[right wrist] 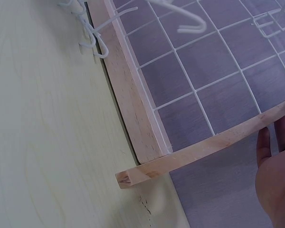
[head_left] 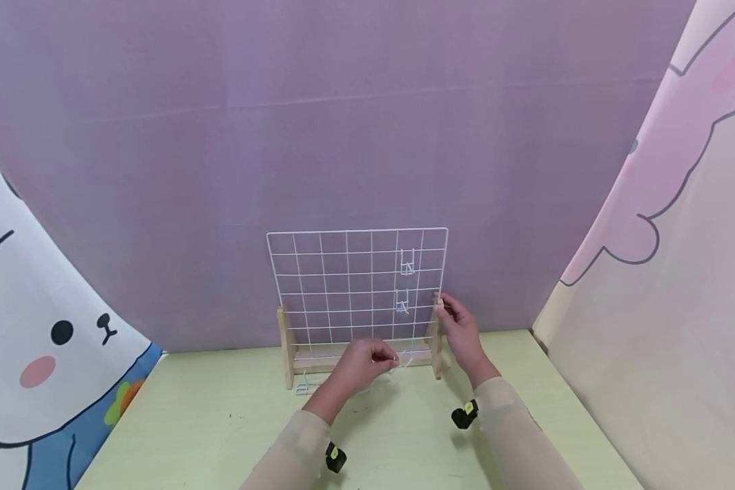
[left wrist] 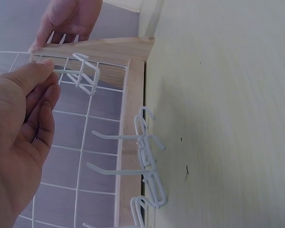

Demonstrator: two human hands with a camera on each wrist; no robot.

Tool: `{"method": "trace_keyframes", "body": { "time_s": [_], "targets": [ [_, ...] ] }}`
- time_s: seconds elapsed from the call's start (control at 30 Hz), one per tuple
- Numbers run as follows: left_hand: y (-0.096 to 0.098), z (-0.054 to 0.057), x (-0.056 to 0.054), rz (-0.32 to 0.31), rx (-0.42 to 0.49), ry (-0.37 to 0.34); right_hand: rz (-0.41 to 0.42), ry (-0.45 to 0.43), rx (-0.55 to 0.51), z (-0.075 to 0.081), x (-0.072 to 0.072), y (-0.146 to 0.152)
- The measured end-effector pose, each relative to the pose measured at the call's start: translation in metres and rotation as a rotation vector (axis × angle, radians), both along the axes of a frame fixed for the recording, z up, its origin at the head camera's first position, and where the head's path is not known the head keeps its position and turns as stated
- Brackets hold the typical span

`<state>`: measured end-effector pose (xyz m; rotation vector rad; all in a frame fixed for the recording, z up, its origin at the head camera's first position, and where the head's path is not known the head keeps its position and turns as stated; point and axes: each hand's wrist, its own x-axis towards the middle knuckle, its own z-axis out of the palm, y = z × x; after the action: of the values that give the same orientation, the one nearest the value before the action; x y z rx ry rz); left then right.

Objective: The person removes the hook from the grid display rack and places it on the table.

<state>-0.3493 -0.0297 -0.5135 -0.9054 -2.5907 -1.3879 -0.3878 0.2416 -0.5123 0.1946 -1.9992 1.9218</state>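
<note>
A white wire grid panel (head_left: 347, 253) stands upright in a wooden stand (head_left: 286, 350). My left hand (head_left: 364, 364) pinches a white wire hook (left wrist: 96, 78) between thumb and fingertips, low in front of the grid's right part. At the stand's right side, my right hand (head_left: 463, 335) holds the top of the wooden upright (right wrist: 213, 145), with fingers behind it. Two wire hooks hang on the grid's right side, an upper hook (head_left: 407, 269) and a lower hook (head_left: 402, 307). Several loose hooks (left wrist: 142, 137) lie on the table along the stand's base bar.
The pale yellow-green table (head_left: 220, 435) runs back to a purple cloth backdrop (head_left: 355, 136). Printed cartoon cloths slope in at the left (head_left: 43, 327) and right. A small black device (head_left: 335, 457) is strapped at each wrist.
</note>
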Motion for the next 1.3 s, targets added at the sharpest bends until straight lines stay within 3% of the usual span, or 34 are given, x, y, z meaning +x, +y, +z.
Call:
{"method": "trace_keyframes", "body": {
  "time_s": [0.2, 0.77, 1.3],
  "targets": [
    [0.001, -0.004, -0.002, -0.013, -0.027, 0.003, -0.005, -0.004, -0.003, 0.002, 0.002, -0.001],
    [0.005, -0.017, -0.003, -0.02, -0.092, -0.07, 0.003, -0.002, -0.02, 0.002, 0.002, -0.001],
    [0.008, -0.028, -0.008, -0.045, -0.088, -0.03, 0.005, -0.016, -0.006, 0.001, 0.002, 0.0]
  ]
}}
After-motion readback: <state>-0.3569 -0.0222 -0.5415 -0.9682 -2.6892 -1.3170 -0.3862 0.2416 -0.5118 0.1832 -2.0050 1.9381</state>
